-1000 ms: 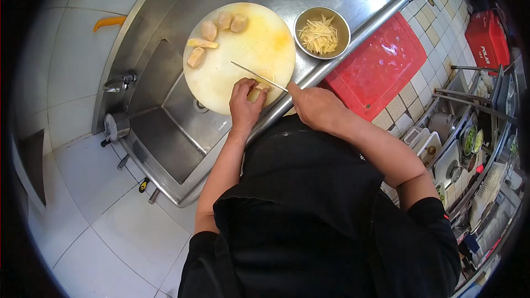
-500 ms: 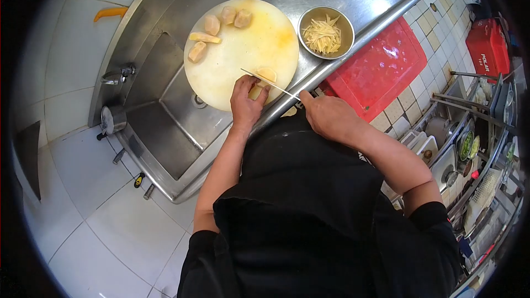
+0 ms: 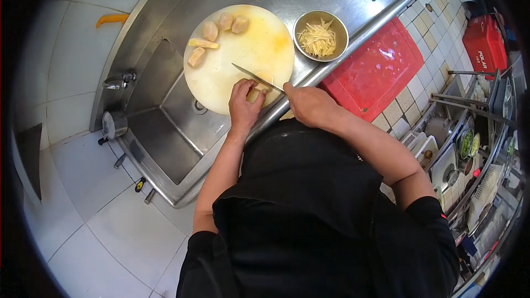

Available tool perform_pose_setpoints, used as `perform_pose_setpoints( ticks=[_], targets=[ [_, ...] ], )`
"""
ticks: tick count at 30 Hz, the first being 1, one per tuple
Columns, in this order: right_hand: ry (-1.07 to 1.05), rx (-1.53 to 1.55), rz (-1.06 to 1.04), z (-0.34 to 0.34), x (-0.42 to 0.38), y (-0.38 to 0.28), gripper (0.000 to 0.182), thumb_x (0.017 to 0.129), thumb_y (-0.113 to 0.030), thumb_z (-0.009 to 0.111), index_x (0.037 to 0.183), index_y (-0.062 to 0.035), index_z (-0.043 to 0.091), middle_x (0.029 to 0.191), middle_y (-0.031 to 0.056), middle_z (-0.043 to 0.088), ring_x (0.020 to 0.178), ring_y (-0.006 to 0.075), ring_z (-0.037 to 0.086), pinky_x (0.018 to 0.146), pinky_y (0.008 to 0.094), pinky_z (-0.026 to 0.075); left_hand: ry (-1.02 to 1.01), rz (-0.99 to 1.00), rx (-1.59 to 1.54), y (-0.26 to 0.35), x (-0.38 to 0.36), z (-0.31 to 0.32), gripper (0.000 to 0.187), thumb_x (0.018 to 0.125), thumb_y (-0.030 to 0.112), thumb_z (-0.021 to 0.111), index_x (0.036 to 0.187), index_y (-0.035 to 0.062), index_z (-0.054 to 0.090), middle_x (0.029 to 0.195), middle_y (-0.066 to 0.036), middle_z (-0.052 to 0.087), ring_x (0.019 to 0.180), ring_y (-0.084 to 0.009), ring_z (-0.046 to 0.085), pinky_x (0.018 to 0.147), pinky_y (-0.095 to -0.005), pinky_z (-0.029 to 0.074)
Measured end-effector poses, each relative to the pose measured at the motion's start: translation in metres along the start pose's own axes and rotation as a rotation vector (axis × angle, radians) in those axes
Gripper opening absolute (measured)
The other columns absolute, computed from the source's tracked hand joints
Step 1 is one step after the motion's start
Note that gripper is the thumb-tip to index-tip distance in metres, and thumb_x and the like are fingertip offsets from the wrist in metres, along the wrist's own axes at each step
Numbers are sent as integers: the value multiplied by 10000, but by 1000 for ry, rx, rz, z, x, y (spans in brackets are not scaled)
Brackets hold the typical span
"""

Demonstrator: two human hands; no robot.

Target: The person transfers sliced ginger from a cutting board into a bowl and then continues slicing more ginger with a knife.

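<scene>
A round white cutting board [image 3: 256, 47] lies over the sink edge. With bent fingers, my left hand [image 3: 244, 107] grips a piece of ginger [image 3: 265, 79] at the board's near edge, partly hidden by fingers and blade. My right hand [image 3: 309, 105] is closed round the handle of a knife [image 3: 248, 73], whose blade slants over the ginger beside my left fingertips. Several peeled ginger chunks [image 3: 210, 31] sit at the board's far left, with a flat slice [image 3: 203, 43] among them. Right of the board, a metal bowl [image 3: 345, 44] holds thin ginger strips [image 3: 318, 37].
The steel sink basin [image 3: 160, 138] opens left of the board, with a tap [image 3: 118, 81] on its wall. A red lid or container [image 3: 375, 72] is beyond the counter edge at right. Shelving with trays and containers [image 3: 441, 160] stands farther right.
The knife has turned so more of its blade face shows, and its tip has shifted left. My right hand has moved slightly left. My left hand stays on the ginger.
</scene>
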State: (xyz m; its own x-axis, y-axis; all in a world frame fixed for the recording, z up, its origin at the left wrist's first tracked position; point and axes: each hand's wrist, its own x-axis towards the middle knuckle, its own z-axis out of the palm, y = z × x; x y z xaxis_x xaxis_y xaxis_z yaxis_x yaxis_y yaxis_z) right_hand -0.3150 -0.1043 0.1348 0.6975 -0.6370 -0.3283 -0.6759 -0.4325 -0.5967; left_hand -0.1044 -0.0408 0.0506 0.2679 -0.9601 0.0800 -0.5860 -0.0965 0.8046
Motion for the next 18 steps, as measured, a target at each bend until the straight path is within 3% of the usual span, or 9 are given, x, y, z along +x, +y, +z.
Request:
perform_pose_setpoints(
  ticks=[3, 16, 18],
  targets=[
    [63, 10, 9, 3, -8, 3, 186, 971, -101, 497, 1085, 45, 505, 788, 268, 668, 773, 465, 666, 705, 560, 514, -25, -11, -2, 3, 0, -1, 315, 849, 129, 805, 1076, -32, 657, 1156, -144, 631, 1050, -249, 669, 939, -346, 567],
    [38, -77, 9, -14, -41, -5, 151, 968, -114, 504, 1032, 21, 493, 783, 252, 659, 767, 442, 668, 704, 559, 519, 21, -26, -49, 2, -2, 2, 327, 838, 148, 799, 1097, -5, 671, 1177, -140, 631, 1033, -276, 672, 928, -352, 554],
    [-32, -90, 48, -19, -41, -9, 252, 920, -66, 490, 1148, 41, 487, 842, 258, 681, 813, 437, 688, 744, 542, 540, 12, -27, -26, 1, -2, 2, 331, 834, 145, 802, 1099, -5, 672, 1176, -138, 633, 1035, -275, 673, 928, -351, 554]
  ],
)
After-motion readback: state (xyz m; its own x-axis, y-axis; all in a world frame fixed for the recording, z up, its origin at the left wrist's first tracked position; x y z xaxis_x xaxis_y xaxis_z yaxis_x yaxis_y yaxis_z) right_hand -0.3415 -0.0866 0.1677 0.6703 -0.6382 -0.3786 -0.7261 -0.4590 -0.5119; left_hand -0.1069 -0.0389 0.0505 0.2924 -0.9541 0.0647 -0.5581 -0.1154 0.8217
